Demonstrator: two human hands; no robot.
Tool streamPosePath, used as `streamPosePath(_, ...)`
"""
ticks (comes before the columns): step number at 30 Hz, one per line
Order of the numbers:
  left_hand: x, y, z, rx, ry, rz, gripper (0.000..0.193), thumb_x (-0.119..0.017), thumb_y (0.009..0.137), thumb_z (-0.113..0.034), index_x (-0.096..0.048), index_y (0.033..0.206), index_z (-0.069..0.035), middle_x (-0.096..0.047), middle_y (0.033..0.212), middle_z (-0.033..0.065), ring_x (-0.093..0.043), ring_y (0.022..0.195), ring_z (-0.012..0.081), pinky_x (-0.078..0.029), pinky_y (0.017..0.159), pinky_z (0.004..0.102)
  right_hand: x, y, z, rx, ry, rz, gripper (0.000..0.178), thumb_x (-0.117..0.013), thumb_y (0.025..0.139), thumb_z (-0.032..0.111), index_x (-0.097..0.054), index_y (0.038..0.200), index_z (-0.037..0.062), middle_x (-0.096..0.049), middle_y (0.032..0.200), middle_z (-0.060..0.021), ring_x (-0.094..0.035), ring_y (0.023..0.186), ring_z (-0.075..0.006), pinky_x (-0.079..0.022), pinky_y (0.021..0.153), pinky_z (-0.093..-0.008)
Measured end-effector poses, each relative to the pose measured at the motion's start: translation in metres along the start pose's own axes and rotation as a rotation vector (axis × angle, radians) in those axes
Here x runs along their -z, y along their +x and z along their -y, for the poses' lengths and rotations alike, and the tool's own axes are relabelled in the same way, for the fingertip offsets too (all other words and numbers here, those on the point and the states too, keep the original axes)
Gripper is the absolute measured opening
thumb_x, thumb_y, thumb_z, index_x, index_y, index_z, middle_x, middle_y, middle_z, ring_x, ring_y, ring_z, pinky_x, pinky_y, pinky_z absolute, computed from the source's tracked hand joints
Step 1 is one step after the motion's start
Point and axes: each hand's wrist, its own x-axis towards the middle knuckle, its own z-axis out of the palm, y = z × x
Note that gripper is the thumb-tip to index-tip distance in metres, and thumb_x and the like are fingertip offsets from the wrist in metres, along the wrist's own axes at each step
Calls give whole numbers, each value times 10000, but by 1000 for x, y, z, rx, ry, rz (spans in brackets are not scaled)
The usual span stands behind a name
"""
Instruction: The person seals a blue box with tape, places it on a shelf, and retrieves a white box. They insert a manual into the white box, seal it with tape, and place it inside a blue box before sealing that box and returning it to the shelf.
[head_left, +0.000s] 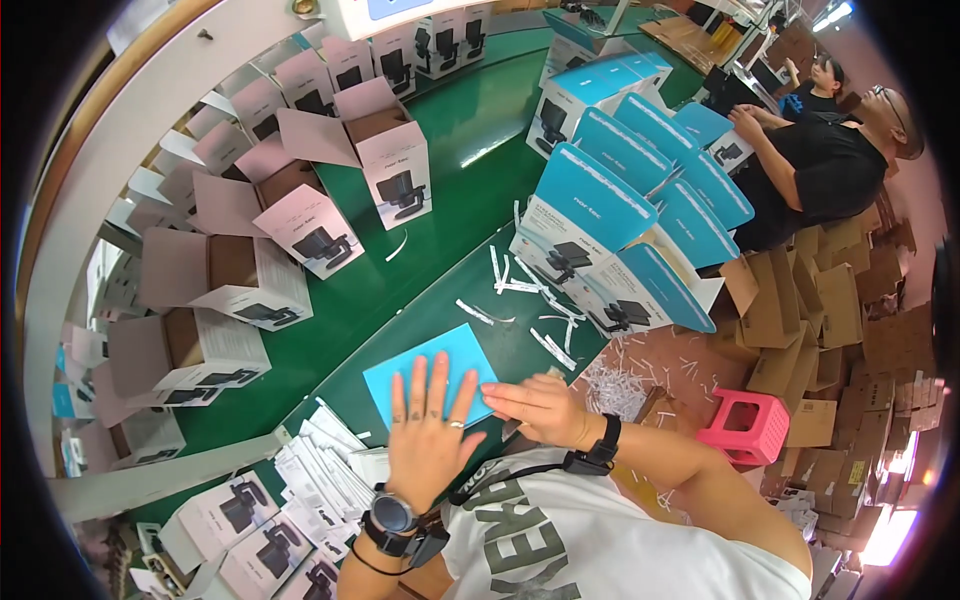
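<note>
A flat light-blue card [463, 348] lies on the green bench near its front edge. My left hand [432, 440] rests on it palm down, fingers spread, with a ring on one finger and a watch at the wrist. At the card's right edge, my right hand [535, 405] has its fingertips together on the corner; its thumb side is partly hidden. Thin torn paper strips [520, 285] are scattered beyond the card. To the left of my left wrist is a pile of folded white leaflets [318, 465].
Blue-and-white printed boxes [600, 215] with raised flaps crowd the right side. Open white boxes [320, 235] line the green conveyor [440, 150] at left. A pink stool [745, 425] and brown cartons [800, 300] stand at right. Co-workers [830, 160] work at far right.
</note>
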Motion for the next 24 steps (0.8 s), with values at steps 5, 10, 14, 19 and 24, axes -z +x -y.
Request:
streamPosePath(5, -35, -9, -4, 60, 93, -115, 864, -749, 873, -458, -410, 1596, -127, -271, 1693, 215, -265, 1546, 453, -230, 1228, 646, -11, -16, 6, -83, 134, -31, 505, -736, 781, 17, -725, 1279, 103, -682, 1392, -50, -666, 718, -177, -478, 572, -312)
streamPosePath(10, -38, -4, -4, 67, 165, -139, 835, -708, 901, -473, -408, 1600, -127, -277, 1692, 210, -261, 1547, 456, -218, 1228, 653, -5, -7, 6, -126, 168, -39, 479, -727, 800, 4, -721, 1272, 84, -709, 1332, -73, -696, 745, -217, -528, 627, -312)
streamPosePath(14, -33, -4, -13, 95, 187, -123, 840, -709, 911, -468, -399, 1602, -104, -279, 1690, 215, -258, 1549, 455, -212, 1226, 660, 16, 7, 10, -284, 341, -128, 354, -708, 866, -17, -713, 1213, 54, -731, 1217, -129, -709, 753, -237, -546, 660, -312)
streamPosePath(19, -33, -6, -25, 191, 189, -130, 836, -711, 916, -436, -398, 1590, -53, -306, 1677, 221, -272, 1542, 461, -206, 1227, 661, 63, 87, 25, -517, 211, -282, 264, -629, 951, -33, -665, 1199, 49, -690, 1061, -171, -724, 907, -232, -550, 721, -315)
streamPosePath(24, -39, -2, -23, 178, 190, -187, 833, -711, 919, -428, -400, 1584, -34, -318, 1672, 218, -283, 1540, 458, -203, 1230, 656, -9, 88, 31, -535, -174, -298, 261, -579, 945, -51, -645, 1174, 56, -644, 1099, -158, -678, 940, -261, -545, 768, -341)
